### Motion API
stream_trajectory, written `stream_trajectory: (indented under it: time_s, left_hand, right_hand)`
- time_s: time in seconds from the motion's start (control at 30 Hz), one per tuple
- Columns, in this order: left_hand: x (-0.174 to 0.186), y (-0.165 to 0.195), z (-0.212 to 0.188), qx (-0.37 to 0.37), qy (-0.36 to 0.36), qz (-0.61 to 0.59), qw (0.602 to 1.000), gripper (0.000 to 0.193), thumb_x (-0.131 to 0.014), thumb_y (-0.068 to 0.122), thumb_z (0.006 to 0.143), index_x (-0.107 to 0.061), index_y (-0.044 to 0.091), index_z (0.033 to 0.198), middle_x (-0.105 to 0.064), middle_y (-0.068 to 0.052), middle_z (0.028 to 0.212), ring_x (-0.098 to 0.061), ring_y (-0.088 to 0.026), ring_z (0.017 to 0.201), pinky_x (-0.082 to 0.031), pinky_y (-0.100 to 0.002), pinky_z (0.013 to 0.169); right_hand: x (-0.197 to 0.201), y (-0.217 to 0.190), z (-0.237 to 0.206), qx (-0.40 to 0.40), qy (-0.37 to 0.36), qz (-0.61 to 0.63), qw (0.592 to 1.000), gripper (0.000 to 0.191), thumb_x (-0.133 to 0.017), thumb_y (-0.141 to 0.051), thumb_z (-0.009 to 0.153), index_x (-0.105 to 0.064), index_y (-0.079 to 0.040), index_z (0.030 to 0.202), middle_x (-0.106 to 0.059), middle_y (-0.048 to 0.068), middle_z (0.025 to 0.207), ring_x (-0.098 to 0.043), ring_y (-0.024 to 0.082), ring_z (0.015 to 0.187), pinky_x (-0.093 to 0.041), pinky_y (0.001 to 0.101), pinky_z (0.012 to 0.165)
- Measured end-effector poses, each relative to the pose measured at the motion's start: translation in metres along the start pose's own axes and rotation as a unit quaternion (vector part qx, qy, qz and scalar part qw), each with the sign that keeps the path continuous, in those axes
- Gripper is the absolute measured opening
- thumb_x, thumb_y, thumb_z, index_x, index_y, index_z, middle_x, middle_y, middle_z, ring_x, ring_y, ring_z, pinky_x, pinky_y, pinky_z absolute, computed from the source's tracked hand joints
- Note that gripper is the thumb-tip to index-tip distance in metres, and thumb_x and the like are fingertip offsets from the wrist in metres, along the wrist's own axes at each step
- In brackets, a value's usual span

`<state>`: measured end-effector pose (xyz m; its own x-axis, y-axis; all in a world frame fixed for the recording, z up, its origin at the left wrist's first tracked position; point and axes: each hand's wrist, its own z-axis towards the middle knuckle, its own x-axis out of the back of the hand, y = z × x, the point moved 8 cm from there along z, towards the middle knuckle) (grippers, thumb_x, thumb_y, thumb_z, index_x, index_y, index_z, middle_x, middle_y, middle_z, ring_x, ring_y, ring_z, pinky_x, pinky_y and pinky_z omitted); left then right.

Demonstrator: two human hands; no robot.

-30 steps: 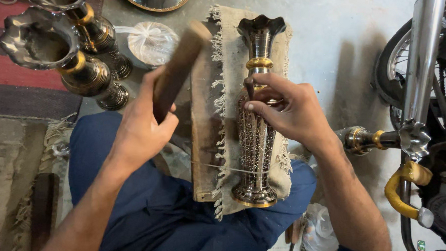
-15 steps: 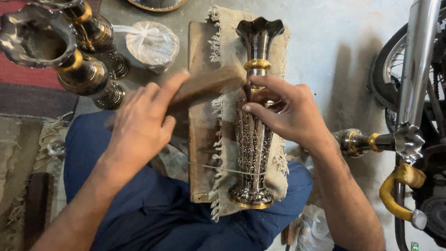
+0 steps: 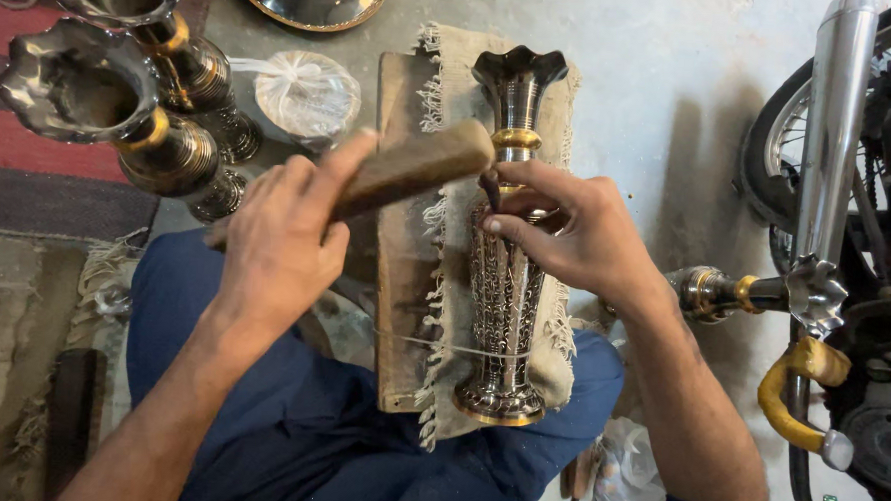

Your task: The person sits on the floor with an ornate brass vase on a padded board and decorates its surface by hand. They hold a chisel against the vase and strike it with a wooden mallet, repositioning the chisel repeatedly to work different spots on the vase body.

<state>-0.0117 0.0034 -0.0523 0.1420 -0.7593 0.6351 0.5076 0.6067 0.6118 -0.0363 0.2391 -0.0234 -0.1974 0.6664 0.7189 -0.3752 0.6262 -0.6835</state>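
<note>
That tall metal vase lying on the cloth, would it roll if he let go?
Probably: the vase is round-bodied and lies on its side. The frayed cloth and a string across it may check that. Being metal, it is likely stiff and fairly heavy.

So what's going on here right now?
A seated person is working a tall metal vase that lies on a fringed cloth over a wooden board across the lap. The left hand holds a wooden mallet, its head at a small tool that the right hand pins to the vase. Two more vases stand nearby.
</note>
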Motion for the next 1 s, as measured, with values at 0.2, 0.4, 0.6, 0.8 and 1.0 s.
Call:
stream_trajectory:
  time_s: [0.2, 0.4, 0.6, 0.8, 1.0]
  left_hand:
    - [-0.003, -0.005, 0.001, 0.005, -0.003, 0.039, 0.999, 0.081, -0.073, 0.0, 0.077, -0.047, 0.019, 0.151, -0.06, -0.016, 0.107, -0.06, -0.04, 0.105, -0.048, -0.05, 0.097]
    - [-0.004, -0.006, 0.002, 0.003, -0.008, 0.017, 1.0, 0.08, -0.071, -0.002, 0.078, -0.047, 0.019, 0.152, -0.059, -0.017, 0.112, -0.061, -0.04, 0.108, -0.05, -0.05, 0.098]
    - [-0.008, -0.014, 0.005, 0.04, -0.03, 0.021, 0.999, 0.078, -0.07, 0.0, 0.079, -0.045, 0.018, 0.151, -0.061, -0.015, 0.104, -0.064, -0.037, 0.097, -0.052, -0.049, 0.093]
    - [-0.009, -0.017, 0.005, 0.053, -0.038, 0.014, 0.998, 0.08, -0.07, -0.001, 0.08, -0.043, 0.018, 0.153, -0.06, -0.015, 0.099, -0.064, -0.035, 0.095, -0.052, -0.047, 0.091]
    - [-0.01, -0.019, 0.004, 0.063, -0.046, -0.012, 0.997, 0.084, -0.07, 0.0, 0.077, -0.043, 0.021, 0.153, -0.06, -0.012, 0.103, -0.064, -0.034, 0.1, -0.05, -0.049, 0.098]
  right_hand:
    - [0.0, 0.002, 0.002, -0.027, -0.01, 0.016, 0.999, 0.046, -0.081, -0.009, 0.088, -0.066, -0.006, 0.131, -0.08, 0.008, 0.095, -0.078, 0.013, 0.082, -0.066, 0.0271, 0.075]
    - [-0.001, -0.003, 0.003, -0.011, -0.032, -0.003, 0.999, 0.045, -0.08, -0.011, 0.089, -0.066, -0.009, 0.132, -0.081, 0.008, 0.097, -0.079, 0.014, 0.083, -0.066, 0.0293, 0.076]
    - [-0.001, -0.003, 0.004, -0.017, -0.036, 0.001, 0.999, 0.044, -0.08, -0.013, 0.089, -0.067, -0.009, 0.13, -0.081, 0.008, 0.096, -0.08, 0.016, 0.084, -0.066, 0.0302, 0.076]
    - [-0.001, -0.001, 0.005, -0.014, -0.035, -0.008, 0.999, 0.043, -0.081, -0.015, 0.088, -0.066, -0.009, 0.129, -0.081, 0.008, 0.095, -0.079, 0.015, 0.082, -0.065, 0.0301, 0.077]
    - [-0.001, 0.001, 0.003, -0.038, -0.039, 0.01, 0.998, 0.043, -0.079, -0.014, 0.089, -0.067, -0.01, 0.13, -0.081, 0.007, 0.094, -0.079, 0.014, 0.084, -0.064, 0.0293, 0.076]
